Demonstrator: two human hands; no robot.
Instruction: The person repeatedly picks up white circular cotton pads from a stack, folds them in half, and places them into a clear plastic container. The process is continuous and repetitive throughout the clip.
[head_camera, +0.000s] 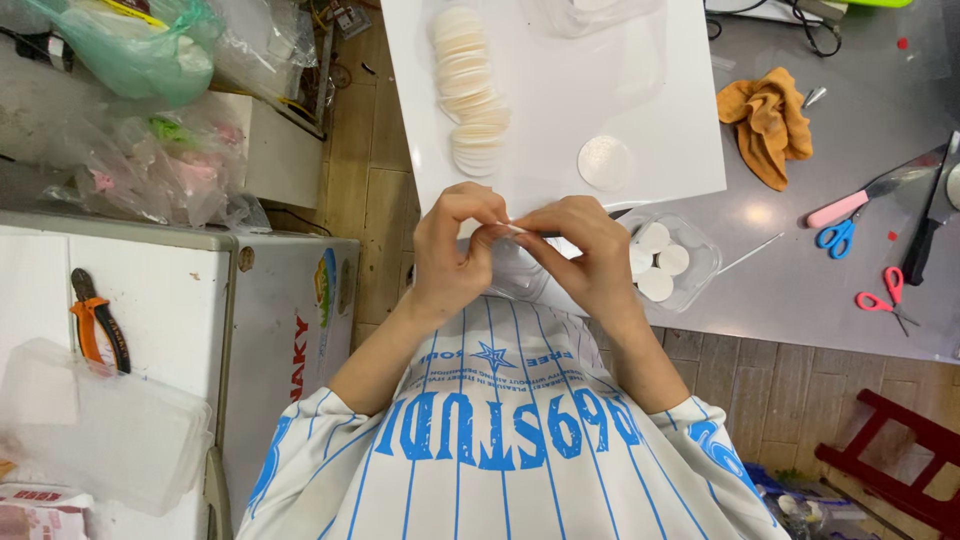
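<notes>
My left hand (455, 245) and my right hand (580, 250) meet just in front of my chest, fingertips pinched together on a thin white round wafer (512, 226), seen edge-on. Beyond them lies a white board (650, 110) with a long overlapping row of pale round wafers (468, 85) and a single round wafer (605, 162). Beside my right hand stands a clear plastic tub (695, 255) with a few small white cylinders (660, 262) in it. Part of the held wafer is hidden by my fingers.
An orange cloth (770, 125), a pink-handled knife (865, 197), a black-handled knife (925, 230), blue scissors (835, 238) and red scissors (885, 295) lie on the grey table at the right. Left: a white cabinet with orange pliers (97, 325), a clear lidded box (95, 425) and plastic bags (150, 100). A red stool (905, 465) stands lower right.
</notes>
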